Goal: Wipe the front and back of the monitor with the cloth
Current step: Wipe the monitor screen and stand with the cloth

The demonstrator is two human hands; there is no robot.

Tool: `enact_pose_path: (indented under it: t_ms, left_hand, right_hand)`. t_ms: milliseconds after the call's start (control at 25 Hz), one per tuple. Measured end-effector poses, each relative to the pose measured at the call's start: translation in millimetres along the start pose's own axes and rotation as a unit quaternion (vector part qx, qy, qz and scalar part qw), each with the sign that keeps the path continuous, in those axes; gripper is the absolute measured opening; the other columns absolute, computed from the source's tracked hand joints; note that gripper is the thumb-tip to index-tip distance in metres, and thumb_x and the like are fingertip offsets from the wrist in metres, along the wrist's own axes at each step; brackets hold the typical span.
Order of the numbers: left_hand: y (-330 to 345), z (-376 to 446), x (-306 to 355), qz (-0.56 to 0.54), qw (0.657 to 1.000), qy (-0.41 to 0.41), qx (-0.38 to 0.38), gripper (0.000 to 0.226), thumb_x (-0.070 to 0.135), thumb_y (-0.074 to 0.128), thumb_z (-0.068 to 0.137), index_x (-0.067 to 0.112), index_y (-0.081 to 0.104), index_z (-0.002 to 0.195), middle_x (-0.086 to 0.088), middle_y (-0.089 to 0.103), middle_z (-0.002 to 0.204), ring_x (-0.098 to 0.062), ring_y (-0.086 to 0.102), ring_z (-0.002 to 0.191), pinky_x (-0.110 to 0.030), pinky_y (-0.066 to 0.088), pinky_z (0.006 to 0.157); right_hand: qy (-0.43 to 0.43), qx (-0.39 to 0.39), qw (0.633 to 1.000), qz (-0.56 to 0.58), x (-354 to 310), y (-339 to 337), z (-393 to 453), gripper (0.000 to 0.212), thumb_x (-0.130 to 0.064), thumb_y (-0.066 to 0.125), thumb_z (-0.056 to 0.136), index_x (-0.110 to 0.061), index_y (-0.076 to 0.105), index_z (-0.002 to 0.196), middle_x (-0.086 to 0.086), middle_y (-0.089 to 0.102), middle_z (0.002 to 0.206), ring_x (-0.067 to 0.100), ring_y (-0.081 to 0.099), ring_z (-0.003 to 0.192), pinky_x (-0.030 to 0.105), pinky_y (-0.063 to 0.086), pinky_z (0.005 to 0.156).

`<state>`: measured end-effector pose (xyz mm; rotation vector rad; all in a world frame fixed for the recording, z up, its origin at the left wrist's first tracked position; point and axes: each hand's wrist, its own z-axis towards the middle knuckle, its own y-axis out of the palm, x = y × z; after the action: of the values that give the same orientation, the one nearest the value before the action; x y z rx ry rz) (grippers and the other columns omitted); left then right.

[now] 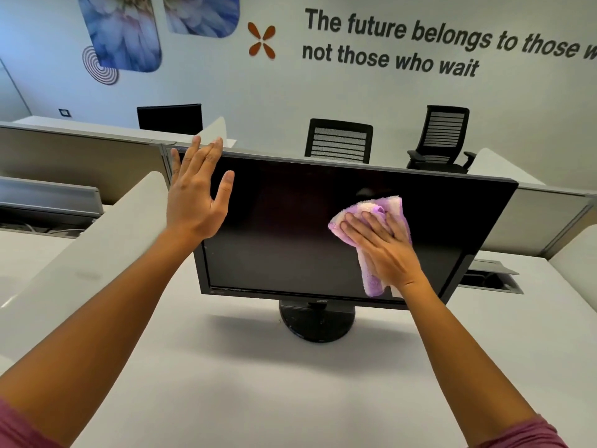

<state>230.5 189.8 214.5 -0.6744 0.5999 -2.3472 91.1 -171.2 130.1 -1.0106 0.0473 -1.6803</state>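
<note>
Flat on monitor [290,227]: cloth [371,218], right hand [384,250]

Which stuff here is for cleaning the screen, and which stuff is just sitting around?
For the job:
monitor
purple cloth, pressed on the screen by the right hand
left hand, open at the monitor's top corner

Just sitting around:
two office chairs
another monitor behind
desk

1. The monitor [323,221] stands on the desk [258,383] before me.
2. My left hand [197,195] is at its upper left corner.
3. My right hand [384,250] presses the cloth [371,215] on the screen's right part.
4. Two chairs [339,140] stand behind.
</note>
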Motion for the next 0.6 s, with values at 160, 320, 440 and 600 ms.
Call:
enact_pose_path:
  t_ms: [160,320,440,600]
  left_hand:
    - [-2,-1,1,0.000,1.000,0.004,0.001,0.060,0.047,0.029,0.104,0.016,0.035,0.155,-0.004,0.038,0.160,-0.020,0.016,0.155,-0.043,-0.002,0.128]
    - [-3,-2,1,-0.006,1.000,0.005,0.001,0.060,0.047,0.030,0.104,0.016,0.036,0.155,-0.003,0.038,0.160,-0.020,0.016,0.155,-0.046,0.001,0.128]
    - [-2,-2,3,-0.007,1.000,-0.001,0.008,0.060,0.046,0.030,0.104,0.015,0.037,0.155,-0.004,0.040,0.159,-0.020,0.017,0.155,-0.045,0.001,0.128]
    - [-3,-6,6,-0.012,1.000,-0.013,0.010,0.059,0.045,0.030,0.104,0.016,0.037,0.155,-0.002,0.040,0.158,-0.018,0.017,0.155,-0.034,-0.005,0.127]
  right_hand:
    - [0.128,0.030,0.989,0.069,5,4,-15,0.084,-0.008,0.052,0.091,-0.022,0.007,0.160,-0.007,0.000,0.167,0.019,-0.004,0.154,0.048,-0.005,0.123]
    - [0.360,0.084,0.913,0.173,-1,6,-26,0.066,-0.022,0.035,0.100,-0.028,0.005,0.159,-0.012,-0.001,0.166,0.022,-0.001,0.154,0.052,0.000,0.123]
    - [0.489,0.130,0.834,0.219,-14,8,-20,0.056,-0.031,0.028,0.106,-0.022,0.013,0.159,-0.004,0.006,0.166,0.030,0.005,0.154,0.051,0.001,0.124]
    - [0.646,0.211,0.691,0.244,-36,2,15,0.055,-0.024,0.033,0.106,-0.008,0.019,0.157,0.014,0.016,0.165,0.034,0.009,0.153,0.055,0.004,0.123]
